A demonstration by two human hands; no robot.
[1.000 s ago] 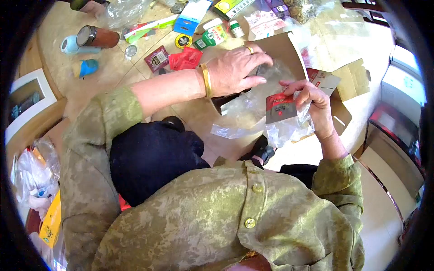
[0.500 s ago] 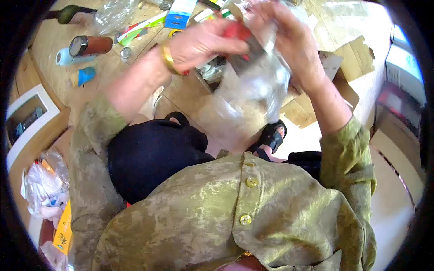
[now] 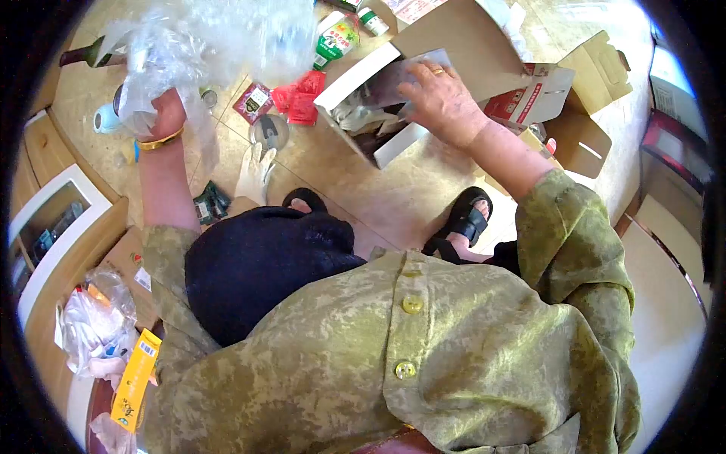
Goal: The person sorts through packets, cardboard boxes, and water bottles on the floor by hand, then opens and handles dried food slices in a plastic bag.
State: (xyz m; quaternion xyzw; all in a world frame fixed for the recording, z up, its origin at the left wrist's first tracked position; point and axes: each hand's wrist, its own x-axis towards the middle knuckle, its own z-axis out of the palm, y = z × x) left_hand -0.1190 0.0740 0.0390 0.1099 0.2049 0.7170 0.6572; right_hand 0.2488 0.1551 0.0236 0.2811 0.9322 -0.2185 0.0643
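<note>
My left hand (image 3: 168, 115), with a gold bracelet at its wrist, is raised at the upper left and closed on a clear plastic bag (image 3: 165, 60). The bag's far part is smeared by motion. At the opening of a cardboard box (image 3: 473, 38) is my right hand (image 3: 446, 104), its fingers curled on a greyish see-through plastic piece (image 3: 435, 57). White crumpled material (image 3: 355, 117) lies inside the box. Red packets (image 3: 302, 97) rest on the floor left of the box, beside a dark red printed packet (image 3: 253, 102) and a round clear-lidded container (image 3: 270, 132).
A white glove (image 3: 255, 172) and a dark green packet (image 3: 212, 203) lie near my knee. A green-labelled bottle (image 3: 336, 41) and a small white bottle (image 3: 373, 22) are behind the box. Opened cartons (image 3: 590, 140) stand at right, a yellow box (image 3: 136, 380) at lower left.
My hands, together over the floor before, have parted. My left hand swung left with the plastic bag, my right lowered to the box. Red packets now show on the floor.
</note>
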